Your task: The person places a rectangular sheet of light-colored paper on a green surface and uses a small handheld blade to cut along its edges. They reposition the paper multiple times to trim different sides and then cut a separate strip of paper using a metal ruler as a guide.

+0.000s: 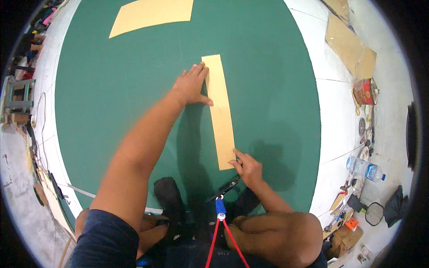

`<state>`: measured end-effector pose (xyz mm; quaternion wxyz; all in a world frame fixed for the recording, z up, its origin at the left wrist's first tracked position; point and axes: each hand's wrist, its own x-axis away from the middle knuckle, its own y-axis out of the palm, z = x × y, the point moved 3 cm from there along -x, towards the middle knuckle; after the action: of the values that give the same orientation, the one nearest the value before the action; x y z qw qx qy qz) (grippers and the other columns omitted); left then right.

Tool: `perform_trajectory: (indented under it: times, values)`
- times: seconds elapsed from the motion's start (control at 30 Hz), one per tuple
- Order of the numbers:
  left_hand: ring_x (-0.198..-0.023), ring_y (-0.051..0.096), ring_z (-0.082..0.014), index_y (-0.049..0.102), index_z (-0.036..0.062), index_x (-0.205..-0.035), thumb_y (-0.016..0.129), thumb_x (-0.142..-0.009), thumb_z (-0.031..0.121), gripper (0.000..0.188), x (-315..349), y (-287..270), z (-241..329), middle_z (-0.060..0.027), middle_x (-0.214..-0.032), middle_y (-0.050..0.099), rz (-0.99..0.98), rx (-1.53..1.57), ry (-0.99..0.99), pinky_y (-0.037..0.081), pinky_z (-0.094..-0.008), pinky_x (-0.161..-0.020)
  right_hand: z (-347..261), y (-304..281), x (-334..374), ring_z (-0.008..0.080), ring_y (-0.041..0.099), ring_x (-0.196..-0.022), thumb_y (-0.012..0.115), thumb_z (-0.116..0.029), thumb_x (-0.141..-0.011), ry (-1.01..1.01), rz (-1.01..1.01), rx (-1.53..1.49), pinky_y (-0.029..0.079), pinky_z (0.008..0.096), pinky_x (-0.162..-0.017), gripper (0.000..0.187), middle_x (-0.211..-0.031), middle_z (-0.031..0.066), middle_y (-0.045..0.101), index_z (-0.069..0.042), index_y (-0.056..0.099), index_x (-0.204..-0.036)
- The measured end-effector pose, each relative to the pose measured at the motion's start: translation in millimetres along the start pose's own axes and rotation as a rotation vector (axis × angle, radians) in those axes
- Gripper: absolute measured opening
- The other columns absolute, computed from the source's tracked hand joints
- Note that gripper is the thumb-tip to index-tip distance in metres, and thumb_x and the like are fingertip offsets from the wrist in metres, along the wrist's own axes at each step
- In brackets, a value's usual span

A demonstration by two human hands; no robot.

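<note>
On the green mat (125, 89) lies a long, narrow strip of tan card (221, 116). My left hand (192, 85) rests at the strip's upper left edge, fingers stretched out and thumb spread, the thumb tip on the card. At the strip's lower right corner is my right hand (249, 169). Its index finger and thumb touch the card while the other fingers curl in. A slim black tool (227, 186) juts from under the curled fingers, its exact kind unclear. Beyond the strip, a wider tan piece (154, 17) lies flat on the mat.
A red lanyard (213, 241) with a blue clip hangs before me. White tiles border the mat. On the right are cardboard sheets (353, 49), a red tin (365, 91), a plastic bottle (364, 169) and loose tools. A green-grey stool (20, 94) stands left.
</note>
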<state>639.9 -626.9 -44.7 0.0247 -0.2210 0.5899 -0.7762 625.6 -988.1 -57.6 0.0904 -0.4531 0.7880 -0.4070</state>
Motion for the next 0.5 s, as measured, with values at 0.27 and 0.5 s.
perform_trajectory:
  times: [0.27,0.5]
  values:
    - [-0.155,0.026,-0.0380,0.027,0.0025,-0.160,0.089,-0.058,0.069,0.136,-0.4,1.6,0.4,-0.0190,-0.169,0.023,-0.039,-0.002,-0.004,0.028,-0.0559,-0.124,-0.1,2.2,0.2,0.0240,0.065,-0.067,0.082,-0.026,-0.085,-0.060,0.058,0.020,0.054,0.0374,-0.059,0.047,-0.079,0.0090,0.065,-0.012,0.071,-0.129]
    - [-0.156,0.025,-0.0346,0.025,0.0035,-0.160,0.093,-0.057,0.064,0.137,0.5,-3.3,3.0,-0.0161,-0.170,0.021,-0.078,0.005,-0.047,0.030,-0.0548,-0.124,-3.4,2.0,-2.7,0.0268,0.068,-0.071,0.079,-0.031,-0.089,-0.043,-0.021,0.083,0.055,0.0396,-0.064,0.050,-0.082,0.0083,0.067,-0.013,0.067,-0.134]
